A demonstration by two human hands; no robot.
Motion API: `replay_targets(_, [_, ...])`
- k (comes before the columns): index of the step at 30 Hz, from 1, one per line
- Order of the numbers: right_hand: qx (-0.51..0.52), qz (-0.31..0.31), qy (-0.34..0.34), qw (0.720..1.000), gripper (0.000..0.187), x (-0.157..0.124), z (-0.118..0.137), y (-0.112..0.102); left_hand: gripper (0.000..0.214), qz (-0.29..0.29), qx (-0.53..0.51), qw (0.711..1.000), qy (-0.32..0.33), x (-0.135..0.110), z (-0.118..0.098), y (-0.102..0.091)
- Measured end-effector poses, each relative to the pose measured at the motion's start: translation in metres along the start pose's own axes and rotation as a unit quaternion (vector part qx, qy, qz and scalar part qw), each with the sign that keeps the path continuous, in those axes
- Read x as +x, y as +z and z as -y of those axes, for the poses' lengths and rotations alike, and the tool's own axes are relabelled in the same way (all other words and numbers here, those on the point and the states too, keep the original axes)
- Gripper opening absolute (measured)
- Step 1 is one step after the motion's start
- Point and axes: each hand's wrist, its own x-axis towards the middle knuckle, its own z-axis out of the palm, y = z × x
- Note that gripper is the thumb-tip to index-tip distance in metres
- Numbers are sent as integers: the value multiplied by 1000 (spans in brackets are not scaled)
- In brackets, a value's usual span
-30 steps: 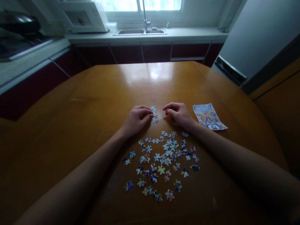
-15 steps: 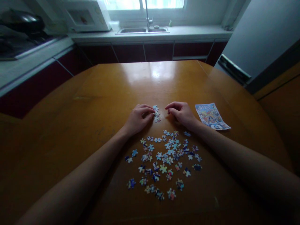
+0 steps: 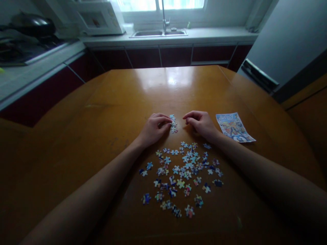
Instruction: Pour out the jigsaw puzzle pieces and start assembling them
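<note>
A narrow strip of joined jigsaw puzzle pieces (image 3: 174,124) lies on the wooden table, running away from me. My left hand (image 3: 154,128) rests at its left side, with thumb and fingertips closed on that edge. To the right of the strip, a small gap away, my right hand (image 3: 201,124) rests on the table. Its fingers are curled with the thumb close to the index finger, and nothing shows in them. Nearer to me, many loose jigsaw puzzle pieces (image 3: 180,183) are spread between my forearms, mostly pale blue, dark blue and multicoloured.
A printed picture sheet (image 3: 233,127) with slightly lifted corners lies right of my right hand. Beyond the table (image 3: 122,88) are a counter with a double sink (image 3: 159,33), a microwave (image 3: 98,18), a pan (image 3: 33,25) on the stove, and a fridge (image 3: 286,41) at right.
The whole view has swung slightly left, so everything sits a little further right in the picture. Both hands and the puzzle strip keep their places on the table.
</note>
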Motion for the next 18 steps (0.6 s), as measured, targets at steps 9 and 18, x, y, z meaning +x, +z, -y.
replay_targets(9, [-4, -1, 1, 1000, 11, 0, 2, 1, 11, -1, 0, 1000, -3, 0, -1, 0])
replay_targets(18, [1, 0, -1, 1000, 12, 0, 1, 1, 11, -2, -4, 1000, 1, 0, 0, 0])
